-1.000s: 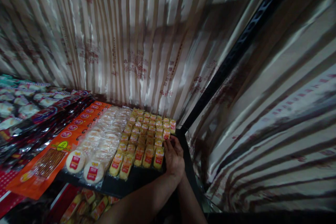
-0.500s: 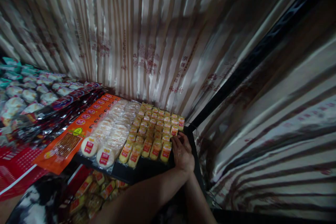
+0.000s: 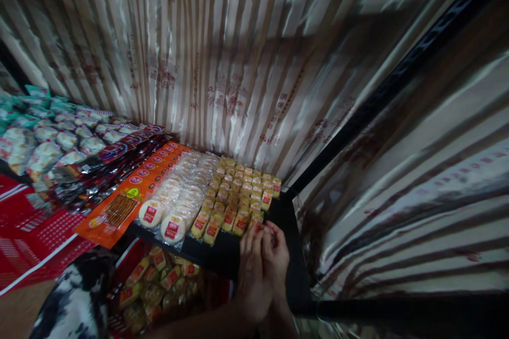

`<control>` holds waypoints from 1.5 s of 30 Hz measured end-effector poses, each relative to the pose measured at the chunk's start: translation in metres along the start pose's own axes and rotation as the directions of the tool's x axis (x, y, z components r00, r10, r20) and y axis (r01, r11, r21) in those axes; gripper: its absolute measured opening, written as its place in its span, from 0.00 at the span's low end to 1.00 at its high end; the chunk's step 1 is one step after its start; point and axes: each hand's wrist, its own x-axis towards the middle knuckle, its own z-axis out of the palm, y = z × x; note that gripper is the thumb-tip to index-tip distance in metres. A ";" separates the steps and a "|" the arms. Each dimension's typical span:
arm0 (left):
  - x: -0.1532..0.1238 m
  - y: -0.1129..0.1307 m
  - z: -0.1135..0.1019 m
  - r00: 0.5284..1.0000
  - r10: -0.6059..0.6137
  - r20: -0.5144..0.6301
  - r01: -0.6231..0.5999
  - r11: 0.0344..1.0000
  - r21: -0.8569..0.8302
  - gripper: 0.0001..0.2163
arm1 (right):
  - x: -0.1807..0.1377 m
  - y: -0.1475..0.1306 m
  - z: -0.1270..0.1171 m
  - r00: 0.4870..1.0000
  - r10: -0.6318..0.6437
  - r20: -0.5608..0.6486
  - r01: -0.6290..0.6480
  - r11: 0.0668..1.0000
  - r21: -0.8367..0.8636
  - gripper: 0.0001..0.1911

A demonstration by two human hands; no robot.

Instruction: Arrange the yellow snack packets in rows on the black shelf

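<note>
Small yellow wrapped cakes (image 3: 241,221) with red labels stand in tight rows at the right end of a black shelf (image 3: 288,217). My left hand (image 3: 253,270) reaches the front right corner of these rows, its fingers pressed together at a wrapped cake (image 3: 256,216) and partly covering it. Close against it on the right is my right hand (image 3: 277,257), with bent fingers drawn in toward the thumb. Whatever lies between the right fingers is hidden.
Left of the cakes are round white wrapped crackers (image 3: 173,228), an orange snack bag (image 3: 119,211), dark packets and white-green packs (image 3: 47,122). Below, more wrapped cakes (image 3: 170,278) lie in a red basket; another red basket (image 3: 40,243) is at left. Striped sheeting (image 3: 222,63) and a black post (image 3: 318,167) stand behind.
Both hands have moved toward me and slightly left, from the row's right side to its front right corner. The left hand now shows beside the right. The view has shifted slightly.
</note>
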 end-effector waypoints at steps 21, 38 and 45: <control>-0.015 -0.095 -0.058 0.907 -0.049 -0.419 0.113 0.985 0.128 0.19 | -0.057 -0.001 0.087 0.978 0.112 0.173 -0.100 0.992 -0.077 0.20; -0.004 0.005 0.012 0.993 -0.022 0.115 0.031 0.997 -0.077 0.22 | -0.005 -0.008 -0.024 0.986 0.094 -0.141 -0.077 0.990 0.120 0.22; 0.037 -0.001 0.057 0.984 -0.143 0.104 0.151 0.986 -0.074 0.19 | 0.039 0.020 -0.037 0.994 0.092 -0.055 -0.086 0.991 0.101 0.21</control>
